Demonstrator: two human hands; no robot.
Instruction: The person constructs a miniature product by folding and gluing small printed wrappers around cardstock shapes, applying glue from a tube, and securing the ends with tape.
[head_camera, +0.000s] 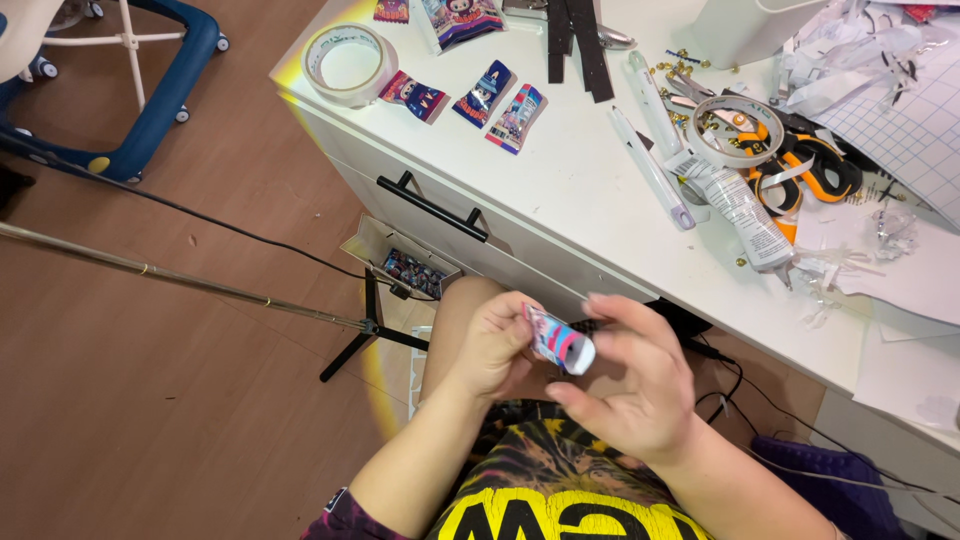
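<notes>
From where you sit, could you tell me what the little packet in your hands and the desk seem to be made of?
Packet: apparently glossy printed plastic film; it shines and creases between the left hand and right hand. Desk: smooth white board, probably laminate, with a matte, even surface.

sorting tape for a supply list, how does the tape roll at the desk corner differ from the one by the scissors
The corner tape roll is wider-banded and lies alone on bare desk. The roll by the scissors is narrower and thinner, resting on clutter beside the orange-handled scissors. Both lie flat and look pale.

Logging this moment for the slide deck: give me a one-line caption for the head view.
Both hands, left hand and right hand, hold a small colourful packet beside a cluttered white desk.
</notes>
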